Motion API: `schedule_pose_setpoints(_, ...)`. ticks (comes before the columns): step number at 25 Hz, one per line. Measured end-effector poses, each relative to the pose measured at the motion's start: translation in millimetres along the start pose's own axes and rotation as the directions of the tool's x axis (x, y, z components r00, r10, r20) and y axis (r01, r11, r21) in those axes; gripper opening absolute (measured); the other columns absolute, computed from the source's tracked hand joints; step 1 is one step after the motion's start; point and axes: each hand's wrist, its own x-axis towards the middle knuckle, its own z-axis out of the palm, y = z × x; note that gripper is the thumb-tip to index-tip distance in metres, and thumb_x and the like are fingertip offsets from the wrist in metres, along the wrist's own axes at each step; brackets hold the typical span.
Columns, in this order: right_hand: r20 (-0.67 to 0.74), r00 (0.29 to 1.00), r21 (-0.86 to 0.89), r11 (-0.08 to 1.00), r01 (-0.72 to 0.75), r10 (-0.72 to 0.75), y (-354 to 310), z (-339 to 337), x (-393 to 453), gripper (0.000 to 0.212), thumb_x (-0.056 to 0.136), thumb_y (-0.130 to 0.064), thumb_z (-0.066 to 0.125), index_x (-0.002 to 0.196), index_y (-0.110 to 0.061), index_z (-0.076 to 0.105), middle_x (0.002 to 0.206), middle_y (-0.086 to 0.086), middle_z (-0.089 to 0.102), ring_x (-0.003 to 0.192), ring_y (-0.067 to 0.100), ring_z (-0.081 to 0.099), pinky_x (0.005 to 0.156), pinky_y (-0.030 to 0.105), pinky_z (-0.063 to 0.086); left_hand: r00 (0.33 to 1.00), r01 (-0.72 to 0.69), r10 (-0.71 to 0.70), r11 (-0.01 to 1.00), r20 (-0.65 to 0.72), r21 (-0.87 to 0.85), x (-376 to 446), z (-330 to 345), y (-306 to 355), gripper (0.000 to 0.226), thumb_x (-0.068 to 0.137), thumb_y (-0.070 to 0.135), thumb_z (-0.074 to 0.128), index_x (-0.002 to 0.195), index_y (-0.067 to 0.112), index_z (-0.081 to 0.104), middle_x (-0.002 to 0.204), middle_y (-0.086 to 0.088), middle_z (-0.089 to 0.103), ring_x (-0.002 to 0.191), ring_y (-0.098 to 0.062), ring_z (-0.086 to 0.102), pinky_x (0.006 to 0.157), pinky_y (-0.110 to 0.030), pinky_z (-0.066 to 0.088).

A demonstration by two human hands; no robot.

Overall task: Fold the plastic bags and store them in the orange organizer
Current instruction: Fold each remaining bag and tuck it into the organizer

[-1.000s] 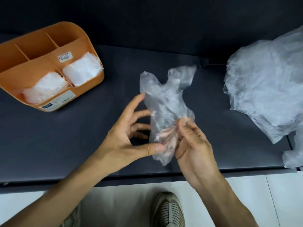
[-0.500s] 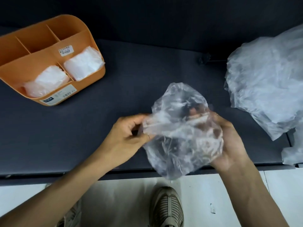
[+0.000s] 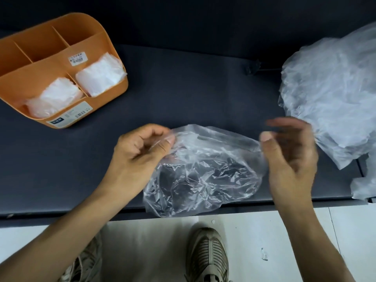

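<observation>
A person's left hand [image 3: 142,151] and right hand [image 3: 289,157] each pinch a top corner of a crumpled clear plastic bag [image 3: 203,176] stretched between them above the dark table [image 3: 183,88] (the orange organizer [image 3: 61,64], holding folded bags, sits far left).

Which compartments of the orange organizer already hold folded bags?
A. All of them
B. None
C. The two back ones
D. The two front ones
D: white folded bags sit in the two front pockets of the orange organizer, nearest the person, while the back compartments look bare inside.
</observation>
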Motion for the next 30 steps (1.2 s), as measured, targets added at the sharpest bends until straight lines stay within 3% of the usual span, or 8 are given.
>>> schedule_pose_setpoints(2,0.4,0.901,-0.118,0.966,0.231,-0.167,-20,9,-3,0.025,0.09,-0.037,0.069,0.11,-0.022,0.066,0.11,-0.016,0.067,0.103,0.011,0.064,0.089,0.028,0.05,1.0,0.007,-0.007,1.0,0.002,-0.025,-1,2,4,0.013,0.084,0.024,0.062,0.084,0.016,0.072,0.076,0.006,0.071,0.074,-0.005,0.068,0.068,-0.016,0.055)
schedule_pose_setpoints(5,0.497,0.825,-0.283,0.848,0.448,-0.27,-17,28,-5,0.017,0.086,-0.03,0.074,0.095,-0.016,0.071,0.099,-0.014,0.069,0.092,0.014,0.064,0.082,0.041,0.053,0.993,0.095,-0.105,0.984,-0.056,-0.149,1,2,11,0.018,0.086,0.024,0.061,0.075,0.021,0.075,0.072,0.003,0.071,0.068,-0.007,0.066,0.065,-0.017,0.053)
schedule_pose_setpoints(8,0.396,0.898,-0.28,0.907,0.316,-0.191,-6,26,-4,0.01,0.083,-0.009,0.077,0.09,-0.014,0.071,0.099,-0.009,0.069,0.093,0.014,0.065,0.082,0.036,0.054,0.975,0.2,-0.221,0.924,-0.03,-0.325,1,-8,10,0.017,0.085,0.023,0.063,0.075,0.018,0.076,0.076,0.0,0.074,0.069,-0.01,0.07,0.064,-0.02,0.056)
schedule_pose_setpoints(12,0.367,0.925,-0.065,0.995,-0.081,0.099,-2,17,-3,0.026,0.089,0.006,0.067,0.095,-0.018,0.073,0.092,-0.006,0.074,0.084,0.014,0.07,0.077,0.026,0.056,0.932,0.296,-0.203,0.905,0.299,-0.305,-2,-26,6,0.046,0.078,0.063,0.069,0.085,0.018,0.079,0.091,-0.01,0.075,0.065,-0.022,0.068,0.052,-0.028,0.049)
schedule_pose_setpoints(14,0.365,0.913,0.115,0.964,-0.239,0.183,-5,21,-3,0.024,0.089,-0.001,0.06,0.088,-0.021,0.073,0.087,-0.001,0.073,0.08,0.02,0.067,0.076,0.028,0.054,0.958,0.218,-0.16,0.945,0.237,-0.243,-1,-27,3,0.028,0.081,0.046,0.074,0.091,0.02,0.077,0.096,-0.007,0.075,0.065,-0.019,0.069,0.049,-0.026,0.046)
schedule_pose_setpoints(18,0.427,0.862,0.318,0.848,-0.424,0.271,-8,27,-2,0.032,0.078,-0.007,0.053,0.078,-0.027,0.078,0.08,-0.006,0.071,0.083,0.012,0.065,0.081,0.023,0.051,0.953,-0.052,-0.012,0.977,0.302,0.205,3,-20,-1,0.064,0.07,0.035,0.081,0.13,0.037,0.06,0.129,0.013,0.064,0.119,-0.012,0.061,0.094,-0.044,0.052)
schedule_pose_setpoints(26,0.368,0.928,0.272,0.947,-0.174,0.065,-5,25,0,0.008,0.093,-0.02,0.067,0.1,-0.017,0.069,0.099,0.004,0.069,0.09,0.019,0.063,0.082,0.028,0.051,0.944,-0.33,0.289,0.86,0.162,0.39,6,-12,1,0.017,0.075,0.024,0.081,0.08,0.013,0.07,0.114,0.011,0.067,0.11,-0.021,0.063,0.098,-0.036,0.048)
schedule_pose_setpoints(30,0.201,0.909,0.423,0.804,-0.417,0.366,-4,25,4,0.023,0.102,-0.013,0.052,0.085,-0.014,0.067,0.076,-0.001,0.066,0.072,0.014,0.059,0.073,0.025,0.05,0.948,-0.314,0.295,0.929,0.121,0.194,3,-24,3,0.025,0.079,0.021,0.074,0.07,0.013,0.052,0.099,0.003,0.071,0.1,-0.019,0.069,0.088,-0.034,0.052)
